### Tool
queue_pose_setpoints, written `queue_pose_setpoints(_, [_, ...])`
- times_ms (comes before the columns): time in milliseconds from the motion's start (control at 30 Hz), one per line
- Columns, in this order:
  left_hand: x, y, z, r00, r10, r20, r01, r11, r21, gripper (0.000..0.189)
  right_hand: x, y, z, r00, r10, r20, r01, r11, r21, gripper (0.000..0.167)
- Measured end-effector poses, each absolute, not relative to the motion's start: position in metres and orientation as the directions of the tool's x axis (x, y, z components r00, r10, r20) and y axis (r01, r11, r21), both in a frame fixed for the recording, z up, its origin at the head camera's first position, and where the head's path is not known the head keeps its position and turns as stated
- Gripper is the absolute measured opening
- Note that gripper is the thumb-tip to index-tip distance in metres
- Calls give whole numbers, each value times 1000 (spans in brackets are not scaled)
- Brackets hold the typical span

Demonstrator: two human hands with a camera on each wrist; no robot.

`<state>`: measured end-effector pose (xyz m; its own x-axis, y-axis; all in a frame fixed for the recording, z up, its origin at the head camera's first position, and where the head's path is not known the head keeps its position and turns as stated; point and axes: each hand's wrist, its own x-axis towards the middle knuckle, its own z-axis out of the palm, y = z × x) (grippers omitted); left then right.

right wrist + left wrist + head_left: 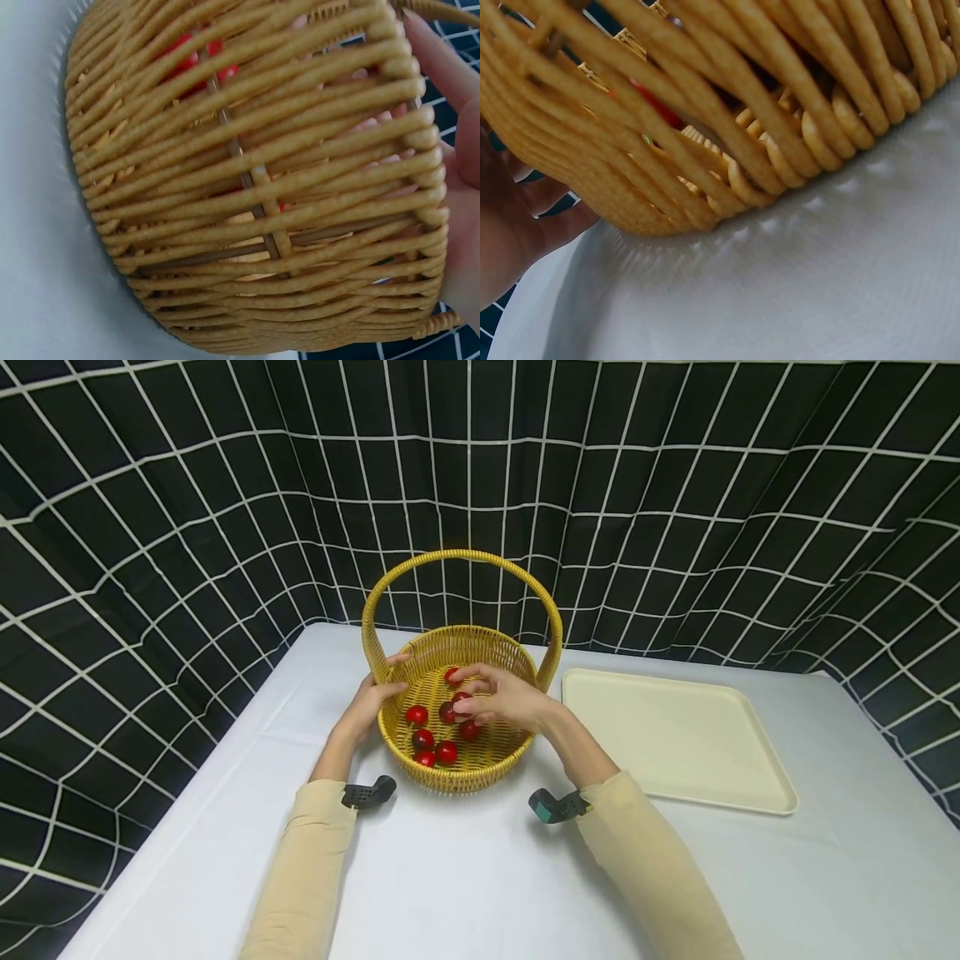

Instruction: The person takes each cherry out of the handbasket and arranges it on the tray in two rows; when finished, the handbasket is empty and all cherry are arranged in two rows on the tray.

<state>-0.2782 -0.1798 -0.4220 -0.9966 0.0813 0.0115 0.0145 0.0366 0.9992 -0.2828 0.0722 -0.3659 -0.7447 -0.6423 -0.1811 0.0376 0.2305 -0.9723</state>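
A yellow woven basket (450, 781) with a tall arched handle stands on the white table, with several small, round, glossy red fruits inside. My left hand (365, 702) grips its left rim beside the handle's base, thumb over the edge. In the left wrist view, the left hand (517, 210) is outside the woven wall. My right hand (510, 697) reaches over the right rim with bent fingers. A dark-red fruit (462, 698) shows between its thumb and index finger; I cannot tell whether they pinch it. Through the weave in the right wrist view, its fingers are partly hidden.
A cream rectangular tray (675, 739) lies on the table to the right of the basket. Black cloth with a white grid (480, 477) hangs behind and along both sides. The white tabletop (450, 877) extends in front of the basket.
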Motion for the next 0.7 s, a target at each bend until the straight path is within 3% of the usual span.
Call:
queue_pose_setpoints(167, [-278,-181,-422,-997,76,13,16,39,999,54,-273,75,-364,-827,-557,-73,-46,197,-979,41])
queue_pose_setpoints(333, [-278,-181,-422,-997,76,4,7,40,999,54,-265,79,-362,-864,-503,-1,-91,157,-983,38])
queue_pose_setpoints(500, [-278,-180,-422,-997,77,-7,-5,31,999,54,-254,85,-355,-882,-469,50,-121,122,-985,36])
queue_pose_setpoints(700, [-279,-180,-422,-997,82,-2,1,32,999,54,-242,95,-346,-857,-505,103,-174,95,-980,38])
